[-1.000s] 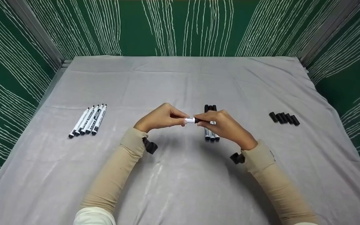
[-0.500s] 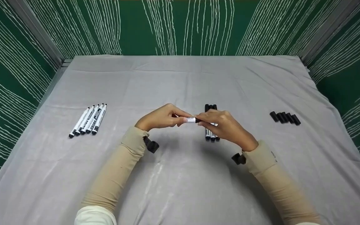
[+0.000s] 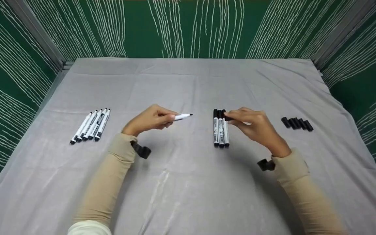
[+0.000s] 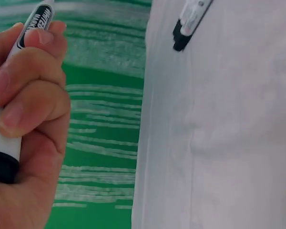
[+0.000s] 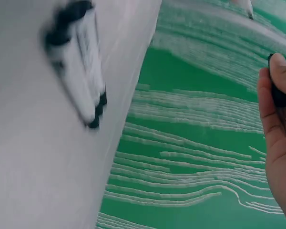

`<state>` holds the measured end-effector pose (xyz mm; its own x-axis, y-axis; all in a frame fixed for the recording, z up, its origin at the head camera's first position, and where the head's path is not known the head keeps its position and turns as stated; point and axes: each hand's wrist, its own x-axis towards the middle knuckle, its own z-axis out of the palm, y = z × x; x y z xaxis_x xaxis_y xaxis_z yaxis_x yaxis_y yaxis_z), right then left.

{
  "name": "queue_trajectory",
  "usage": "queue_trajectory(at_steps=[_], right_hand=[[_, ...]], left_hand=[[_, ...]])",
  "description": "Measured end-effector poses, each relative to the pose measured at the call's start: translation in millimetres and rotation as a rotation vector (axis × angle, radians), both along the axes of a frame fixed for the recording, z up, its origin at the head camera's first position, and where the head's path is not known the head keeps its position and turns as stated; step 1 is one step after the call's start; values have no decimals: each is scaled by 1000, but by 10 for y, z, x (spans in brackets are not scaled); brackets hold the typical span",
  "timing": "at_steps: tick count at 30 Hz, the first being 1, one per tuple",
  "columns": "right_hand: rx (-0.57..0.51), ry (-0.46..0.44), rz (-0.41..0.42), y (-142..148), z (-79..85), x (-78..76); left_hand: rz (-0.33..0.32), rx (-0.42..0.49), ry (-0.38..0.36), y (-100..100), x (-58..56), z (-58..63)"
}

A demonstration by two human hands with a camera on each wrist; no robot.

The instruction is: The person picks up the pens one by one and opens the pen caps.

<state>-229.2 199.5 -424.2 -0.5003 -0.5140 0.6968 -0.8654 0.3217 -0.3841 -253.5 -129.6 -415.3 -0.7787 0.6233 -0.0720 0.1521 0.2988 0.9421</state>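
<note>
Two grips, both narrow, are at work above the desk (image 3: 181, 189): the left grip (image 3: 152, 119) pinches an uncapped marker (image 3: 182, 117) by its barrel, and the right grip (image 3: 253, 122) pinches a black cap (image 5: 279, 95) between thumb and fingers. The key relation, as judged here, is the line from nib to cap: the marker's long axis runs out rightward from the left grip and slightly away from the person, so the dark nib points roughly toward the right grip, with a gap between the two. At the left edge of the right grip, in the head view, three capped markers (image 3: 221, 130) lie side by side, cap ends away from the person; the right wrist view shows them apart from that hand, yet they look likeliest to get in the way. Left of the left grip, and nearer to it, lie five uncapped markers (image 3: 91, 125), slanted, nibs away. Right of the right grip, and nearer to it, lies a row of loose black caps (image 3: 297, 124).
</note>
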Motion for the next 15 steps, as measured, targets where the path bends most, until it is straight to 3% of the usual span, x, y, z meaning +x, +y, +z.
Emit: queue_trajectory(at_steps=[7,15], right_hand=[[54,-66,-4,23,19,6],[17,-120,-39,16,3,17]], left_hand=[[-45,23,-15,3,-4,-21],[-28,-13,29,37,36,-41]])
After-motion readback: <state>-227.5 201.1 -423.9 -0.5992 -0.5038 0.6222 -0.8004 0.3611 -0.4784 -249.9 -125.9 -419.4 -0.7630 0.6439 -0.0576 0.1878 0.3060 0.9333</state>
